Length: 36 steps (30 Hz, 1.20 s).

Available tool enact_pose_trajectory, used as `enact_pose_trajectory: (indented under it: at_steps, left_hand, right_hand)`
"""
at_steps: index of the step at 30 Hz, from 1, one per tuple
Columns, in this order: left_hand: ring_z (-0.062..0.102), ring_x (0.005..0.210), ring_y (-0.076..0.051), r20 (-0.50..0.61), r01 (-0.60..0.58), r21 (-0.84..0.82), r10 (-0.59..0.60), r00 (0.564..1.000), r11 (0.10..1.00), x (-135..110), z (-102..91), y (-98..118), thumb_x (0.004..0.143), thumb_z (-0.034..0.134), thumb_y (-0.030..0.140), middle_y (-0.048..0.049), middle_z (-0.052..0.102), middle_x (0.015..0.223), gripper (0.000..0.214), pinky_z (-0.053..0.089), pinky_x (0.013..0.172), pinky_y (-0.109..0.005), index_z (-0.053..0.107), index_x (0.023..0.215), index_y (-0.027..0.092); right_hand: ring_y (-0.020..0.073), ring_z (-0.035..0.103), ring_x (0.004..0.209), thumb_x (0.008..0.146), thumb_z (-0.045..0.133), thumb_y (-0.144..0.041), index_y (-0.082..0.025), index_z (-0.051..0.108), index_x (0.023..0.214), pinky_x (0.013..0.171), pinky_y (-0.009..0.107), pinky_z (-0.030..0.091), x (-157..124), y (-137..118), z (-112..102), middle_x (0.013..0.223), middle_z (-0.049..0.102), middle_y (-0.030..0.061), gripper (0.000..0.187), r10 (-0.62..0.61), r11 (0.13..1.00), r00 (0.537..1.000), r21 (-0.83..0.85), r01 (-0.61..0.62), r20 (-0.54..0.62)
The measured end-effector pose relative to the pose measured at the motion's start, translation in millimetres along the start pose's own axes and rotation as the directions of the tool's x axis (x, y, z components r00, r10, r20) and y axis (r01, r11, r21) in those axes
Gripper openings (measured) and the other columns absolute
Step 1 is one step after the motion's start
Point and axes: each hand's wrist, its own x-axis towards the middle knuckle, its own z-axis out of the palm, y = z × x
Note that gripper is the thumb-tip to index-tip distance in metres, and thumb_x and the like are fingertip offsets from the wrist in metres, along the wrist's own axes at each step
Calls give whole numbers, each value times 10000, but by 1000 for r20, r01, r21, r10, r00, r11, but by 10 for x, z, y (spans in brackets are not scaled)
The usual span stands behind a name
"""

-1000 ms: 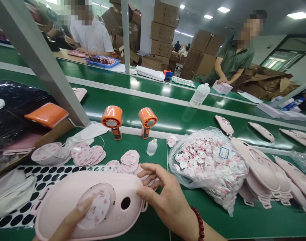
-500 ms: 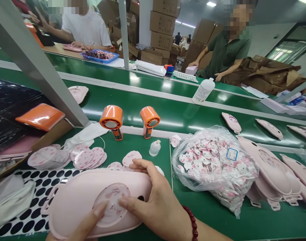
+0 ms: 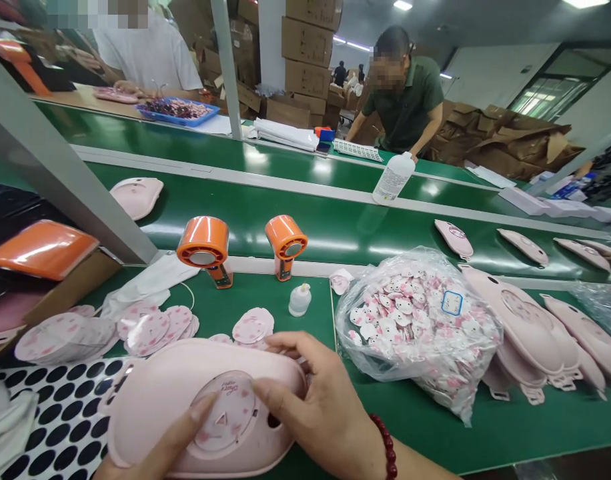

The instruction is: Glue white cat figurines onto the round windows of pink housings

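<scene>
A pale pink oval plastic shell (image 3: 155, 393) is held low in front of me between both hands. Set into its face is a round printed disc (image 3: 230, 413) with pink marks and lettering. My left hand (image 3: 165, 440) grips the shell's near left side, its thumb pressing the disc's left edge; its other fingers are hidden underneath. My right hand (image 3: 320, 400) wraps the right end, thumb at the disc's upper right edge and fingers over the far rim. Just beyond the shell lie loose round printed discs (image 3: 253, 325) and a sheet of black circles (image 3: 50, 413).
A plastic bag of small printed pieces (image 3: 415, 327) sits right of centre, beside stacked pink shells (image 3: 515, 320). Two orange handheld fans (image 3: 204, 243) and a small bottle (image 3: 299, 300) stand ahead. A metal post (image 3: 60, 133) rises at left. Two people work across the green conveyor (image 3: 335, 233).
My view has shifted slightly right. Both hands keep hold of the shell, and my right thumb has moved toward the disc's upper edge. The person in green now leans forward.
</scene>
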Motion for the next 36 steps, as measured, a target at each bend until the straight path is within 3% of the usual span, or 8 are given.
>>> enact_pose_trajectory:
  at_steps: [5, 8, 12, 15, 18, 21, 26, 36]
  left_hand:
    - [689, 1024, -391, 28, 16, 10, -17, 999, 1000, 120, 239, 129, 489, 881, 343, -38, 767, 1031, 771, 632, 772, -452, 661, 1228, 331]
    - [697, 1001, -386, 29, 11, 1, -11, 1000, 1000, 142, 336, 202, 485, 871, 368, -40, 771, 979, 755, 629, 782, -467, 666, 1211, 322]
    - [701, 996, -376, -8, -5, -11, 5, 1000, 1000, 129, 305, 235, 496, 869, 372, -42, 770, 964, 734, 626, 792, -466, 665, 1199, 312]
    - [697, 1009, -371, -42, -18, -23, 17, 999, 1000, 96, 191, 208, 510, 872, 350, -45, 767, 987, 734, 622, 802, -466, 657, 1211, 308]
    - [671, 1077, -369, -81, -33, -44, 29, 996, 998, 28, 63, 153, 516, 887, 311, -51, 747, 1094, 755, 615, 822, -456, 649, 1233, 315]
    - [616, 1187, -332, -107, -44, -72, 36, 994, 996, -73, -2, 109, 522, 910, 267, -11, 685, 1264, 749, 598, 859, -404, 656, 1220, 366]
    - [572, 1249, -289, -68, -149, -112, 142, 988, 983, -239, 38, 86, 525, 919, 239, 53, 620, 1361, 743, 583, 881, -368, 656, 1197, 417]
    - [679, 1062, -289, -49, -253, -38, 251, 967, 967, -371, -53, -54, 523, 919, 242, -11, 732, 1135, 693, 579, 911, -365, 686, 1174, 295]
  right_hand:
    - [243, 635, 1047, 820, 685, -307, -191, 565, 1182, 847, 381, 558, 230, 320, -196, 1192, 645, 111, 398, -60, 979, 947, -206, -7, -317]
    - [265, 611, 1167, 809, 707, -310, -175, 491, 1263, 924, 422, 548, 477, 528, -215, 1284, 610, 146, 521, -3, 973, 969, -224, -55, -249]
    - [253, 667, 1065, 831, 690, -277, -182, 559, 1155, 950, 446, 529, 654, 655, -146, 1111, 696, 105, 362, -5, 975, 986, -221, -32, -164]
    - [231, 658, 1051, 890, 617, -317, -184, 558, 1192, 914, 398, 544, 543, 570, -196, 1118, 684, 98, 336, -70, 980, 988, -192, 43, -136]
    - [228, 614, 1105, 913, 560, -318, -224, 541, 1292, 907, 371, 538, 283, 373, -355, 1216, 630, 89, 392, -264, 952, 961, -185, 245, -85]
    - [198, 636, 875, 872, 616, -311, -262, 553, 1285, 736, 308, 555, 21, 151, -480, 1016, 641, 47, 421, -397, 912, 916, -129, 389, -49]
    - [127, 493, 513, 801, 709, -434, -266, 601, 982, 450, 230, 418, -180, -131, -427, 680, 531, -35, 269, -280, 937, 953, 183, 298, -119]
    - [134, 533, 563, 714, 708, -289, -199, 698, 830, 526, 256, 459, -179, -342, -277, 684, 617, -3, 147, -319, 941, 945, 96, 325, -78]
